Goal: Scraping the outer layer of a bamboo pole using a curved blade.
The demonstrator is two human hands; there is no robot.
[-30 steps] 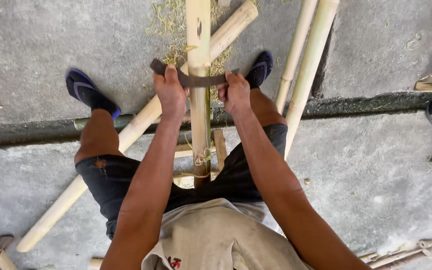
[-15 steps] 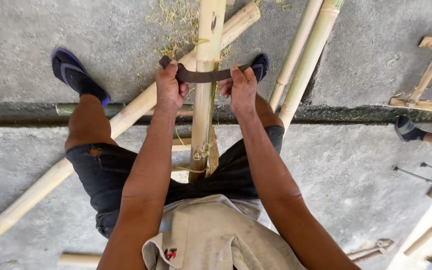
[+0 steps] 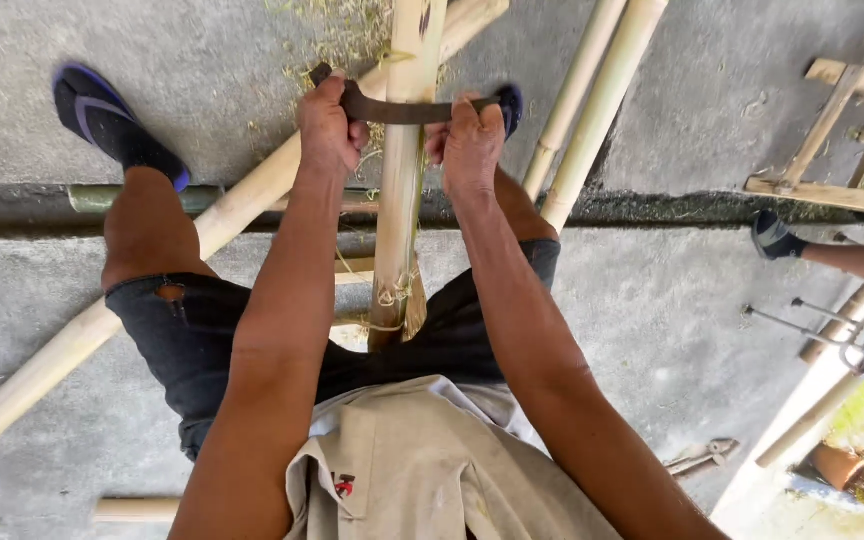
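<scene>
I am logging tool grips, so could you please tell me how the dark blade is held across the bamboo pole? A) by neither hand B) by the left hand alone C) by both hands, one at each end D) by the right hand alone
C: the left hand and right hand each grip an end of the blade, which lies across the pole.

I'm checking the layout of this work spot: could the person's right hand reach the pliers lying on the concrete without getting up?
Probably not easily. The right hand is up front, gripping the dark blade across the bamboo pole, while the pliers lie behind and to the right. It would have to let go and twist back.
</scene>
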